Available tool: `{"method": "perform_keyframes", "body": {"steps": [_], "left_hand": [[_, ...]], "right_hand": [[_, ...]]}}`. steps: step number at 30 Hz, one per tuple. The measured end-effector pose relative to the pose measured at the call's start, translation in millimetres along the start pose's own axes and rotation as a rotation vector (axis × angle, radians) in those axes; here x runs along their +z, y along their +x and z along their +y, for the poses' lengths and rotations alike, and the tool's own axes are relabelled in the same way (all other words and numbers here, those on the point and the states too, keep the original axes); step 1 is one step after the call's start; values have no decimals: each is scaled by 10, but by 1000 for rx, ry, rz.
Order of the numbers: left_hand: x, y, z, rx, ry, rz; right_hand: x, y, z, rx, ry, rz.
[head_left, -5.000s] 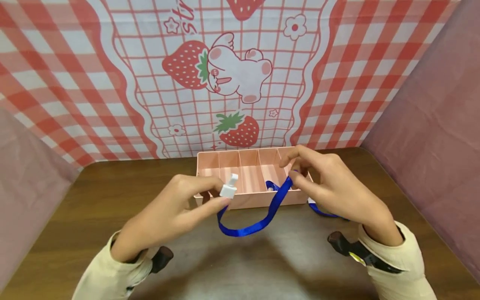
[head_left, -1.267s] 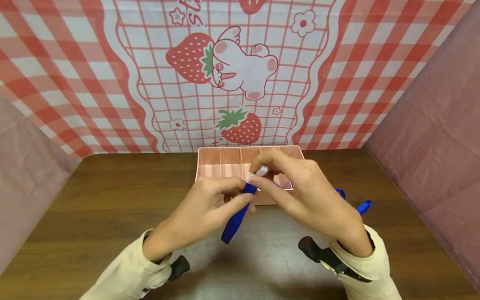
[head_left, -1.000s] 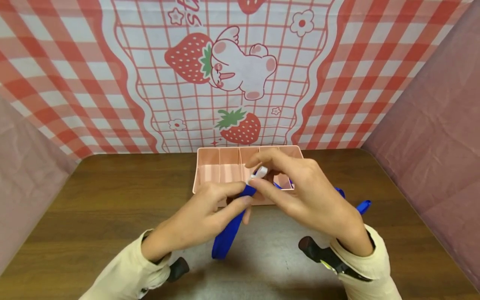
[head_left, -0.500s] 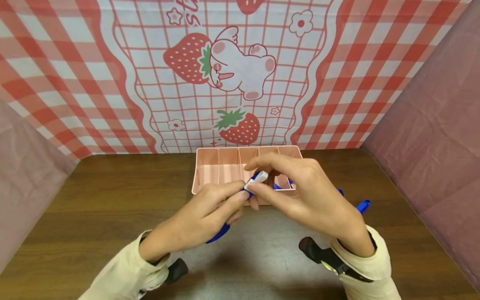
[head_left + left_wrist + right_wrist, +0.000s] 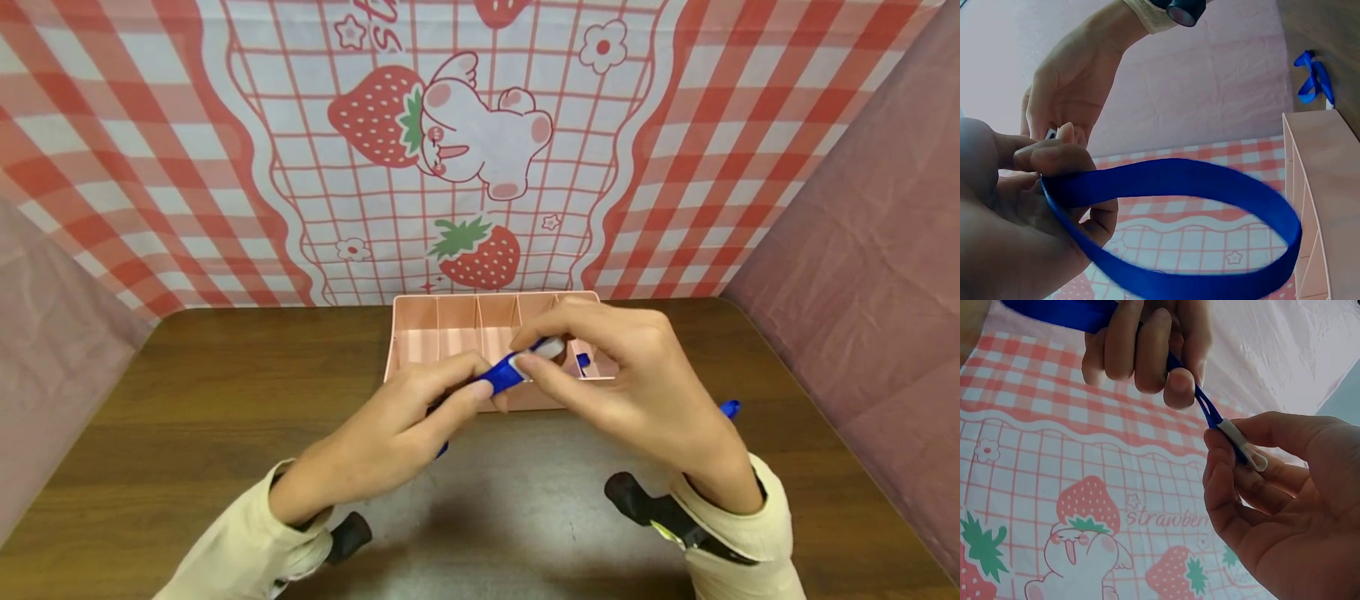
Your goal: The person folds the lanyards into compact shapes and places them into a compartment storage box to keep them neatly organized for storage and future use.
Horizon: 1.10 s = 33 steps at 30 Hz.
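Observation:
A blue lanyard (image 5: 501,377) with a white plastic clip (image 5: 1244,447) stretches between the two hands, above the front of a pink compartment box (image 5: 416,317). The left hand (image 5: 382,425) pinches the doubled strap just below the clip. From its far side the strap hangs in a wide blue loop (image 5: 1172,178), plain in the left wrist view. The right hand (image 5: 630,392) grips the clip between thumb and fingers, with the clip's rounded end poking out. In the right wrist view two narrow blue strands enter the clip.
Another bit of blue strap (image 5: 583,362) lies in the box's right-hand compartment. A further blue lanyard (image 5: 1314,81) rests on the wooden table (image 5: 225,392) right of the box. A strawberry-patterned cloth (image 5: 480,167) hangs behind, and pink cloth (image 5: 847,208) flanks the sides.
Five seconds ago the left hand held the white clip and the strap sagged between spread hands. Now the right hand has the clip. In the last half second it shifted right, showing more strap.

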<state>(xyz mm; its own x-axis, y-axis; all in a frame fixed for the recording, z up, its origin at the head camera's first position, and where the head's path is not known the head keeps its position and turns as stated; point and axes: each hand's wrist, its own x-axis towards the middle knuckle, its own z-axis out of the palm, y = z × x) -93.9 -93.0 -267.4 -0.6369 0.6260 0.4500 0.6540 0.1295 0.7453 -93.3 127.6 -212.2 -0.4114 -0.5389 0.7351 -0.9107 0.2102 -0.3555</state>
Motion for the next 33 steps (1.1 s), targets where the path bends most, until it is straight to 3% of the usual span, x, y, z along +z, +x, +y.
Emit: {"method": "perform_keyframes", "body": {"steps": [8,14,23,28,33], "left_hand": [[21,15,-7,81,50,18],[14,13,-3,90,67,19],[-12,-1,7,82,86,28],[-29,-4,17,98,83,42],[-48,-14,16,99,103,54]], "right_hand": [[-6,-60,39,148,-61,-87],[-12,-58,19,146,-48,-123],[-125,-83,36,26,-51,-24],[-205,-114,61,17,-44,5],[-252,-105,51,55,-212,43]]}}
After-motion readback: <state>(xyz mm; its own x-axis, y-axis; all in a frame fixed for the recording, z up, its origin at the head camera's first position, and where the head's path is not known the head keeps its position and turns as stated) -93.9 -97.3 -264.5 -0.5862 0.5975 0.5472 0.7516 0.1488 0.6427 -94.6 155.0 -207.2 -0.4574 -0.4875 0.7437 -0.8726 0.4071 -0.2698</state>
